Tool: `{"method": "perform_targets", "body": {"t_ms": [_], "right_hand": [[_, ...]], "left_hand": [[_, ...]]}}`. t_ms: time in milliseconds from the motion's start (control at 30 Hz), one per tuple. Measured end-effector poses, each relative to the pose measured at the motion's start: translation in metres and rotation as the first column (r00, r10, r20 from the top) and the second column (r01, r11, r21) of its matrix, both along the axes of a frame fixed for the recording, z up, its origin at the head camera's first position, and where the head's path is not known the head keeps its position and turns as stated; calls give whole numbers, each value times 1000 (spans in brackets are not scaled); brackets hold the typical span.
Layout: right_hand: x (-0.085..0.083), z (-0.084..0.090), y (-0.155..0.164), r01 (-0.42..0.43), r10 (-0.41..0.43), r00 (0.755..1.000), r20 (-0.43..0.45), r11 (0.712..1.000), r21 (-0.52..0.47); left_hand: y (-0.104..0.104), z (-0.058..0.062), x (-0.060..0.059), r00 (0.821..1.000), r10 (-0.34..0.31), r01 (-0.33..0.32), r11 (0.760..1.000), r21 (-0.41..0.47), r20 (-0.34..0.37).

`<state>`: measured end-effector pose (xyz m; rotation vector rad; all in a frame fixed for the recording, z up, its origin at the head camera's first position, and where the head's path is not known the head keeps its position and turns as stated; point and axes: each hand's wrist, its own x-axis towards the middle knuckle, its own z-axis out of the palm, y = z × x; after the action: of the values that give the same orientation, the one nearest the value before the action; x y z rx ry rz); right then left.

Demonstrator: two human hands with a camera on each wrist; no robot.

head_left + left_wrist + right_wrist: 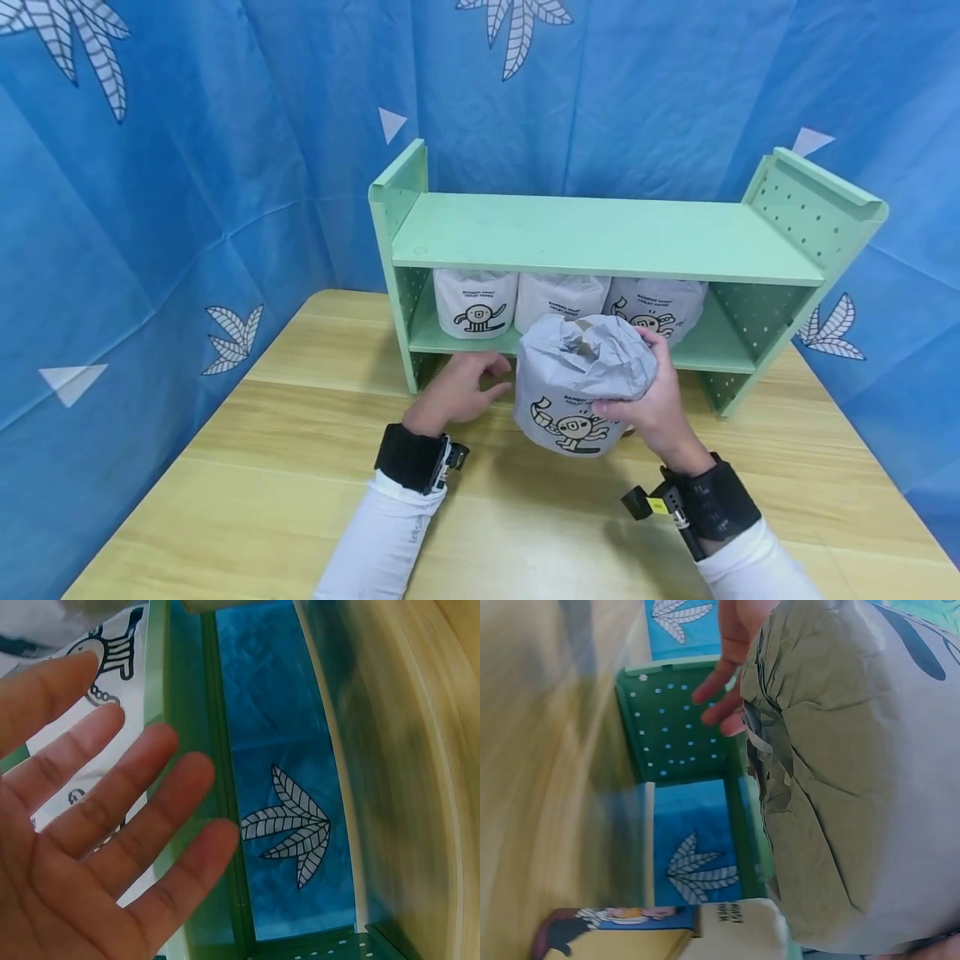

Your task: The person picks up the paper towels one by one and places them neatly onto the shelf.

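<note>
A green shelf (600,237) stands on a wooden table (247,492), three wrapped rolls (476,302) lined up on its lower level, against a blue leaf-print backdrop (150,208).

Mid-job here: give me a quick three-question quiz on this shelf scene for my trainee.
1. Which hand grips the wrapped paper roll?
2. True or false: the top board of the green shelf carries rolls.
3. How many rolls stand on the lower board?
Key:
1. The right hand; the left hand is open beside the roll.
2. False; the top board is bare.
3. Three rolls are visible.
</note>
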<state>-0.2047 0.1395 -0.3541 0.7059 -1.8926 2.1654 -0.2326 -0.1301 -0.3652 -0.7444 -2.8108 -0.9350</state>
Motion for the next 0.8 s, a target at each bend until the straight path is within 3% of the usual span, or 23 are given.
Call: {"method": "perform_targets", "body": {"t_ms": [267, 533, 800], "right_hand": [[1, 18, 3, 33, -33, 999, -26, 999, 9], [3, 39, 8, 75, -73, 995, -64, 997, 23], [1, 59, 11, 102, -97, 987, -130, 994, 36]], "left_hand": [[10, -2, 3, 995, -82, 85, 994, -74, 50], [25, -13, 3, 985, -130, 143, 983, -111, 116], [39, -22, 12, 973, -168, 185, 978, -98, 158]]}}
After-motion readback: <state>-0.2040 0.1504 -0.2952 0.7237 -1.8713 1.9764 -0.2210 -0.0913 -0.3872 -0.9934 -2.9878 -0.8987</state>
